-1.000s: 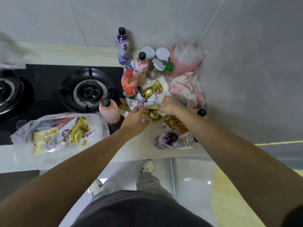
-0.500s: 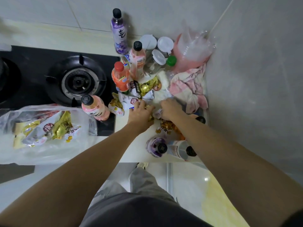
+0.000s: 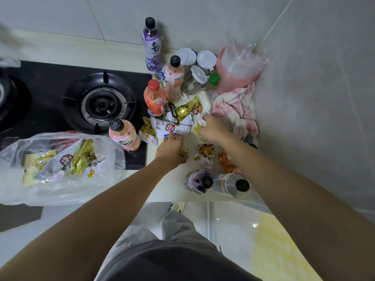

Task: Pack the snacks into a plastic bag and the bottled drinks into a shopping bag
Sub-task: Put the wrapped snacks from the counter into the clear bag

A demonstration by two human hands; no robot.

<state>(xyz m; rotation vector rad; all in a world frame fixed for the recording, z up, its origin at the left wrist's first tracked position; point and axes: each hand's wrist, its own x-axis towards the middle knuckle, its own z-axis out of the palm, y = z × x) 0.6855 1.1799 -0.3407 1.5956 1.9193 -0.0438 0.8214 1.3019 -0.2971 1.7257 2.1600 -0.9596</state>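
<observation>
At mid-bench, beside the stove: snack packets (image 3: 172,123), a loose heap of white, gold and yellow wrappers, crumpled and overlapping.

Left hand (image 3: 171,148): arm reaching forward from lower left, palm down, fingers curled onto the near edge of a white packet (image 3: 174,128) with a red label; it grips that packet. A small gold sweet (image 3: 184,154) lies just beside the hand.

Right hand (image 3: 213,128): arm reaching in from lower right, fingers bent around a yellow-white packet (image 3: 199,123), pinching it at the heap's right side.

Further packets (image 3: 206,154), showing yellow and orange contents, lie on the bench between the two forearms.

Plastic bag (image 3: 60,169): clear, lying open on its side at the left, over the stove's front edge, already holding several gold and white packets.

Bottles: pink one (image 3: 123,135) upright on the stove edge; orange one (image 3: 154,100), peach one (image 3: 174,78) and purple one (image 3: 152,45) upright behind the heap; a purple bottle (image 3: 197,181) and a clear bottle (image 3: 230,184) near the bench's front edge.

Surround: gas burner (image 3: 100,104); white-lidded jars (image 3: 195,78); pink cloth (image 3: 237,110); stack of plastic cups (image 3: 239,65) in the corner.
</observation>
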